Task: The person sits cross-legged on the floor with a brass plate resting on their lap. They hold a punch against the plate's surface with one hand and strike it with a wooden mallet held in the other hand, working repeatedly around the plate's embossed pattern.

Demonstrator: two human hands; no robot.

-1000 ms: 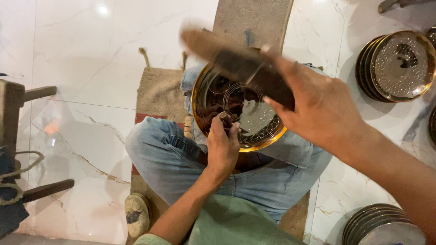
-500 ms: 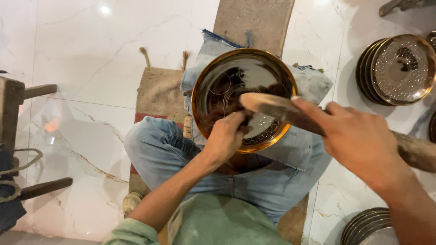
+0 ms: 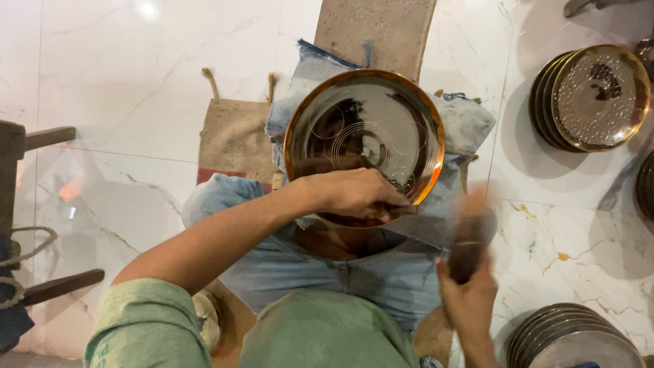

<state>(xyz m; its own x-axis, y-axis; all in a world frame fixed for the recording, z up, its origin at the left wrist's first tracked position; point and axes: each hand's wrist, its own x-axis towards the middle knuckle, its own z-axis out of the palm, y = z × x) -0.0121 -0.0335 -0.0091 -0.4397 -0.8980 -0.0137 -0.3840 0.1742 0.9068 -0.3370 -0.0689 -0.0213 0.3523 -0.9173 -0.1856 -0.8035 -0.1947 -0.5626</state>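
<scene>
Brass plate (image 3: 368, 129): flat on lap, face up. Left hand (image 3: 354, 194): fist closed around small tool at rim. Right hand (image 3: 470, 300): grips blurred mallet (image 3: 470, 242), upright.

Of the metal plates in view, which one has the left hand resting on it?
The single gold-rimmed plate on the person's lap, with fine circles scribed into it. The left hand rests on its near edge; the other plates sit in stacks on the floor, untouched.

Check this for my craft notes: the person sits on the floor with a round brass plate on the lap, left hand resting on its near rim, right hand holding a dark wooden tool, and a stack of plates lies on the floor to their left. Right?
Not quite. The head view shows the stacks of plates on the floor to the person's right, not their left. The rest holds: the brass plate lies on the lap, the left hand on its near rim, the right hand holding a dark wooden tool.
</scene>
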